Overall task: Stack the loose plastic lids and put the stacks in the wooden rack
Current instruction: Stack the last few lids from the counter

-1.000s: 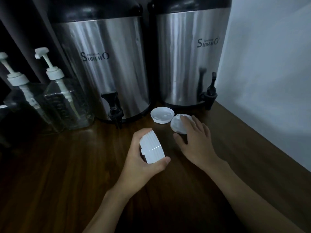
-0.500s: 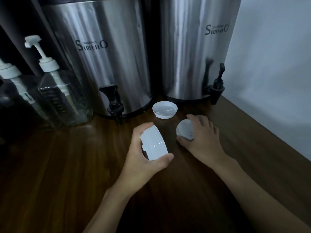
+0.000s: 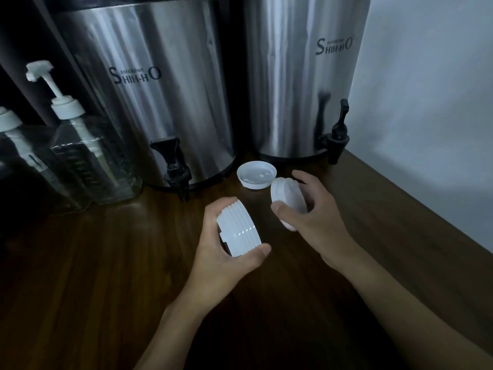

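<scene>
My left hand (image 3: 221,252) gripped the stack (image 3: 238,231) by its rim, fingers curled round it, in front of the right urn (image 3: 301,89). My right hand (image 3: 317,220) pinched a lid (image 3: 286,194) edgewise, nearer that urn; a loose lid (image 3: 256,174) lay at the urn's foot. All looked light, stiff and slick, so I judged the rims the best hold

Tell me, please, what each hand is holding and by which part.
The left hand holds a stack of lids by its ribbed side, thumb opposite fingers; the right hand holds one lid by its rim.
</scene>
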Motion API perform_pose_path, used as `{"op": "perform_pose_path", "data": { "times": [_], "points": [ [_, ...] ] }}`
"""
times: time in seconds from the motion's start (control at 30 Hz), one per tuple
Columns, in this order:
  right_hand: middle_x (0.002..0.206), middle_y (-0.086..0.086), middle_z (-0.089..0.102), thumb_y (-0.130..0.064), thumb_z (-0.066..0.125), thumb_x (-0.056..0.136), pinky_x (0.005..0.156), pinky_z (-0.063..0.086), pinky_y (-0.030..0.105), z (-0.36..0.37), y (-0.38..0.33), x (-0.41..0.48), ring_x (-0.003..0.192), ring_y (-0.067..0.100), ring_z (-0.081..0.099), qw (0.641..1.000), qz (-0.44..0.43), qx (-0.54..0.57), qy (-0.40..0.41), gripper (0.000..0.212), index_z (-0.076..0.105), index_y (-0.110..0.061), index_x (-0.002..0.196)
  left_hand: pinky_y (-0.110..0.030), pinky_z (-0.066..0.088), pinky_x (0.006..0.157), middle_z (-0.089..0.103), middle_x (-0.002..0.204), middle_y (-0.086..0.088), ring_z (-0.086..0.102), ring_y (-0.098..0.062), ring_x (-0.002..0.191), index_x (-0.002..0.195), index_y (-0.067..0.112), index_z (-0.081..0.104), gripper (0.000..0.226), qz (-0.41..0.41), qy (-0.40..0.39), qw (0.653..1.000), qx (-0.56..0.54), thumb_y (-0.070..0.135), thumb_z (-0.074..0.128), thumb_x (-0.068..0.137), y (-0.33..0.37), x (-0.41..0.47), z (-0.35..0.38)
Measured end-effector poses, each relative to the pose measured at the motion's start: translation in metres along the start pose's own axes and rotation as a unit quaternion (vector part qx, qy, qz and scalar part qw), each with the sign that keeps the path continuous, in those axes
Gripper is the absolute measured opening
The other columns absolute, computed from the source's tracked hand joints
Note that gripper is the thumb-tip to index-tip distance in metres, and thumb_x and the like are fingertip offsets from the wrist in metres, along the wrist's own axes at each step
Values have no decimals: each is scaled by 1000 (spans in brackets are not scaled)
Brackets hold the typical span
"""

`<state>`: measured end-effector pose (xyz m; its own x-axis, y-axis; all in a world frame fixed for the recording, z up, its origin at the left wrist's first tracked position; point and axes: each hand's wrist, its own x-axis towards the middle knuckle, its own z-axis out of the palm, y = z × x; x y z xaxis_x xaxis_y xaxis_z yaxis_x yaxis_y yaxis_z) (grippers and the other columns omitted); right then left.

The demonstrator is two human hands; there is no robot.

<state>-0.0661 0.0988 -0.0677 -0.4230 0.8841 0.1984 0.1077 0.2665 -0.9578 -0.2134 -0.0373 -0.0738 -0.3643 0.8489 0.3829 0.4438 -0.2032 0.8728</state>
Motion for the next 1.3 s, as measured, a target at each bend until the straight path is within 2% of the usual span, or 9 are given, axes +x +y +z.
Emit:
{"op": "perform_pose_path", "data": {
  "times": [0.23, 0.4, 0.47, 0.6, 0.77, 0.9, 1.07, 1.17, 1.3],
  "points": [
    [110, -9, 67, -30, 80, 73, 89, 57, 29, 11, -5, -12, 110, 12, 66, 979, 17, 196, -45, 50, 63, -38, 118, -10, 46, 90, 46, 122, 31, 47, 5, 116, 128, 53, 40, 76, 18, 7, 1000, -10, 47, 84, 66, -1, 2, -1],
    [105, -15, 72, -32, 85, 73, 80, 56, 19, 14, -6, -13, 106, 8, 69, 967, 20, 248, -55, 45, 64, -18, 110, -14, 48, 92, 48, 122, 29, 49, -1, 120, 129, 50, 40, 77, 17, 15, 1000, -18, 48, 84, 66, -4, 3, 0],
    [111, -11, 71, -37, 90, 65, 84, 56, 23, 14, -5, -13, 111, 10, 68, 963, 34, 258, -63, 48, 65, -17, 102, -13, 48, 93, 49, 122, 29, 50, 1, 120, 129, 50, 40, 77, 13, 20, 999, -22, 49, 84, 66, -4, 3, -1],
    [111, -8, 70, -40, 82, 65, 87, 55, 25, 16, -5, -15, 111, 11, 67, 960, 45, 254, -111, 31, 71, -25, 91, -18, 51, 90, 50, 121, 24, 52, -2, 116, 130, 46, 42, 78, 5, 28, 999, -42, 45, 86, 66, -7, 4, -2],
    [104, -3, 71, -33, 77, 76, 91, 53, 26, 14, -9, -16, 108, 12, 66, 955, 68, 229, -176, 33, 74, -20, 106, -30, 55, 88, 51, 120, 16, 54, -8, 114, 132, 42, 43, 81, -10, 40, 998, -47, 46, 87, 64, -8, 3, -2],
    [110, -1, 72, -29, 71, 80, 94, 52, 28, 9, -10, -13, 114, 16, 65, 955, 73, 191, -212, 37, 71, -19, 115, -28, 55, 87, 52, 119, 13, 56, -11, 114, 132, 39, 43, 83, -12, 47, 997, -61, 43, 88, 63, -7, 3, -2],
    [120, 2, 70, -24, 72, 82, 90, 53, 26, 8, -12, -14, 118, 16, 64, 947, 59, 172, -266, 41, 67, -17, 122, -36, 59, 86, 51, 122, 12, 55, -11, 117, 131, 40, 43, 83, -14, 43, 997, -62, 44, 89, 62, -6, 3, -1],
    [126, 5, 68, -30, 73, 80, 93, 52, 31, 7, -11, -13, 122, 19, 62, 944, 57, 167, -280, 49, 65, -14, 126, -35, 59, 85, 52, 122, 10, 56, -13, 117, 132, 38, 44, 84, -12, 39, 997, -65, 42, 89, 62, -6, 3, -1],
    [134, 2, 65, -21, 68, 88, 99, 51, 35, 6, -10, -13, 127, 21, 59, 937, 46, 157, -308, 45, 61, -16, 132, -27, 56, 84, 52, 120, 15, 55, -10, 116, 131, 39, 45, 80, 7, 25, 998, -65, 37, 89, 64, -3, 3, 0]
  ]
}}
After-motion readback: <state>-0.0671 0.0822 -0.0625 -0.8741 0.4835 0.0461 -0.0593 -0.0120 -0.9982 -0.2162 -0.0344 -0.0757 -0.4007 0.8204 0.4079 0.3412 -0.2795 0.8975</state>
